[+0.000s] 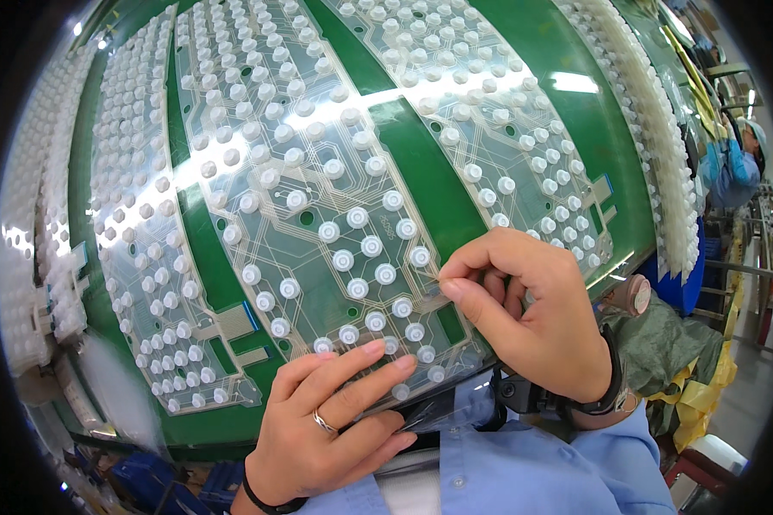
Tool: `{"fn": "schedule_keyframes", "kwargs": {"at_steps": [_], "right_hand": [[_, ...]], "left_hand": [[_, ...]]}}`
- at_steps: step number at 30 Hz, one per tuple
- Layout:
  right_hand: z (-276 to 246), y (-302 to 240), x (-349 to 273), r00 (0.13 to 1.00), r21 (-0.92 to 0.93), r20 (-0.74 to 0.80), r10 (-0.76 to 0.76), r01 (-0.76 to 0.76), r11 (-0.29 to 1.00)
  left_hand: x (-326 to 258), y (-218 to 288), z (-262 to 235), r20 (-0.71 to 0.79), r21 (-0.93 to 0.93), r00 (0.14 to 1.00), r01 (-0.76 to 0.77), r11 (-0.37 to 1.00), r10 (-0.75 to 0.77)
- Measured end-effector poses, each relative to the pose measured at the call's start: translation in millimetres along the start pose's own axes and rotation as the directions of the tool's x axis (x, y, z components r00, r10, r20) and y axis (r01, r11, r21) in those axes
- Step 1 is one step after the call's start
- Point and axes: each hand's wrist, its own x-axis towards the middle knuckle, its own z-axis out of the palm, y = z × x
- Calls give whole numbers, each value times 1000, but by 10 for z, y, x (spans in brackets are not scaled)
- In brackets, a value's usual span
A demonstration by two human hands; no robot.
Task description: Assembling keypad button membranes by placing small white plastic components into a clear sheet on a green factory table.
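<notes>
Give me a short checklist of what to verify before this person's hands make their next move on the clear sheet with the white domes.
1. Left hand flat on the near edge of the clear membrane sheet: ok.
2. Right hand pinched shut over the sheet: ok.
3. What the right fingertips pinch: cannot tell, too small.
4. White rubber domes seated in rows near the hands: ok.
5. Sheet lying flat on the green table: ok.

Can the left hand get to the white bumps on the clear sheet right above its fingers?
Probably yes. The left hand lies flat on the clear sheet, its fingertips beside the nearest white bumps, with nothing between them.
</notes>
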Motion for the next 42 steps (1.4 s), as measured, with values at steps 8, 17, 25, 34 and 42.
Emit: {"fn": "schedule_keyframes", "kwargs": {"at_steps": [8, 17, 25, 34, 42], "right_hand": [[-6, -7, 10, 1000, 7, 10, 10, -10, 1000], [-7, -9, 15, 1000, -6, 7, 15, -15, 1000], [24, 16, 12, 1000, -30, -11, -14, 13, 999], [96, 22, -12, 989, -209, -54, -139, 125, 970], [-15, -30, -223, 961, -129, -2, -276, 273, 953]], "left_hand": [[5, -9, -12, 14, -9, 1000, 8, 1000, -8], [8, -17, 0, 5, 1, 1000, 1, 1000, -1], [18, -4, 3, 0, -2, 1000, 6, 1000, -6], [28, 6, -4, -9, -13, 1000, 2, 1000, -2], [-44, -37, 3, -129, -101, 991, 7, 995, -20]]}}
